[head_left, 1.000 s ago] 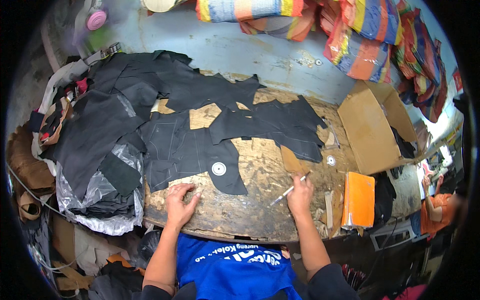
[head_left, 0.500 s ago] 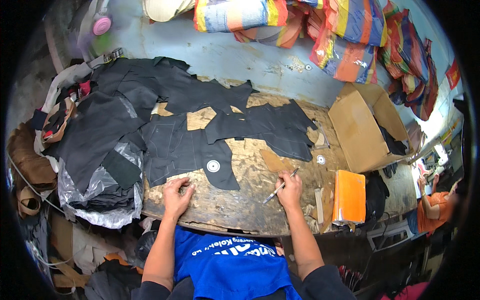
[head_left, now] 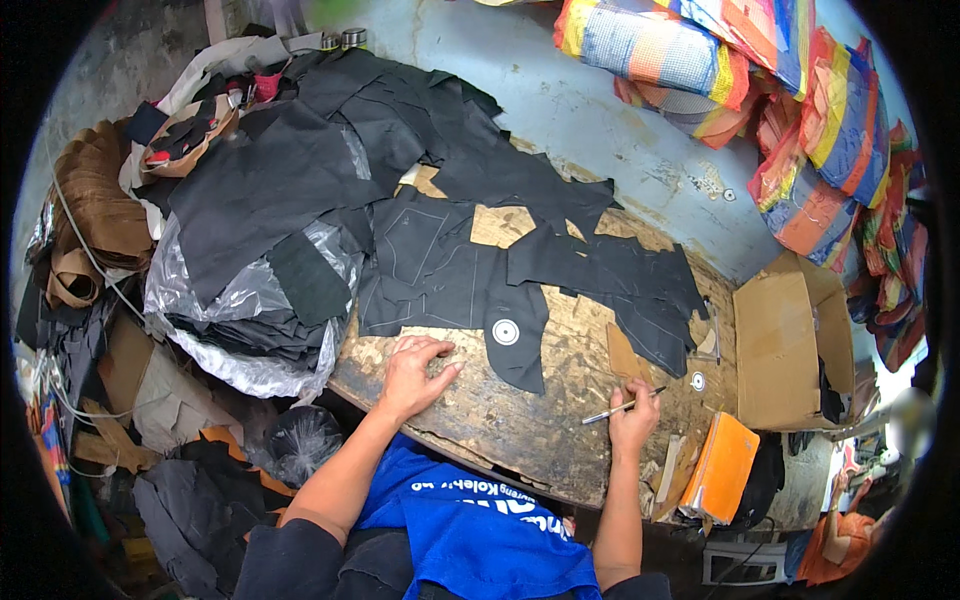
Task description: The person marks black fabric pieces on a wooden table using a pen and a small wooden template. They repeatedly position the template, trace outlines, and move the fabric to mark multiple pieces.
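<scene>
The fingers of the right hand are closed round a slim pen, which slants across them with one end toward the left; the left hand lies loosely curled on the table, thumb apart and no object visible in its grasp (what the palm covers, I cannot tell). Just beyond the right hand is a brown flat piece; black sheets with pale outlines spread farther off, a white disc on one. The sheets overlap loosely, so a brushing forearm could drag them askew; the brown piece, apparently unpinned, could slip if knocked. The tabletop is worn and stained, perhaps rough enough to jolt a pen; an orange book and a cardboard box stand rightward; striped bundles hang against a pale blue wall.
</scene>
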Motion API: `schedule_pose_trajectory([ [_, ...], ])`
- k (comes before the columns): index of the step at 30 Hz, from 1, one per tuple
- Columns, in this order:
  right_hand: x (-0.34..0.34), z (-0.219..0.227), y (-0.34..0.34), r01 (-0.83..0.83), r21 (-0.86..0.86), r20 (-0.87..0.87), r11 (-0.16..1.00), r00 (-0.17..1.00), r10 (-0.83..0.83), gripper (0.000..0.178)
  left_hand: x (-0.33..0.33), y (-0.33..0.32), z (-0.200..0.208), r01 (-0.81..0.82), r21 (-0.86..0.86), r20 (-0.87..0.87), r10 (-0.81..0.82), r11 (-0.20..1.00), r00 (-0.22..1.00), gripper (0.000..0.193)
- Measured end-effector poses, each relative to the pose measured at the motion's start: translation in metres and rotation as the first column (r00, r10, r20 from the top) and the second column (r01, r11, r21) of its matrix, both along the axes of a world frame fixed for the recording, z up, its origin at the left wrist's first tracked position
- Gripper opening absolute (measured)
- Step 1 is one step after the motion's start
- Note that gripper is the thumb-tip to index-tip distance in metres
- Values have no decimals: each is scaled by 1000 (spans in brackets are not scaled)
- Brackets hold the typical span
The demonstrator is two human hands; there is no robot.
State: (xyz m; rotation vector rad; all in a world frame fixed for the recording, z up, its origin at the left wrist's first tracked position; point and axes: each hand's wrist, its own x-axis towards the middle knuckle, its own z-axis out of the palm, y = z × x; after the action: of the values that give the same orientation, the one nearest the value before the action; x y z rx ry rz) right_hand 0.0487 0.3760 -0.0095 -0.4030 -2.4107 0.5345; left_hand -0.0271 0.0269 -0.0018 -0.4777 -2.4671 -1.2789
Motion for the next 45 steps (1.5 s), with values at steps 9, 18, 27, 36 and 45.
schedule_pose_trajectory([
  [9,1,1,1,45,-38,-41,998,998,-46,27,4,-3,18,85,-140,20,-83,986,996,34],
  [18,2,-1,2,58,-11,-28,998,998,-59,23,-25,-97,86,-178,-118,-237,147,977,960,33],
  [27,0,-3,4,45,-53,-50,998,998,-48,24,-93,-224,100,-466,-616,12,599,635,801,62],
  [36,3,-1,4,72,-82,11,994,997,-71,24,-109,-200,116,-276,-772,207,637,573,743,67],
  [45,4,-1,2,45,-65,-23,997,999,-47,23,-142,-178,95,-319,-805,202,737,500,645,77],
])
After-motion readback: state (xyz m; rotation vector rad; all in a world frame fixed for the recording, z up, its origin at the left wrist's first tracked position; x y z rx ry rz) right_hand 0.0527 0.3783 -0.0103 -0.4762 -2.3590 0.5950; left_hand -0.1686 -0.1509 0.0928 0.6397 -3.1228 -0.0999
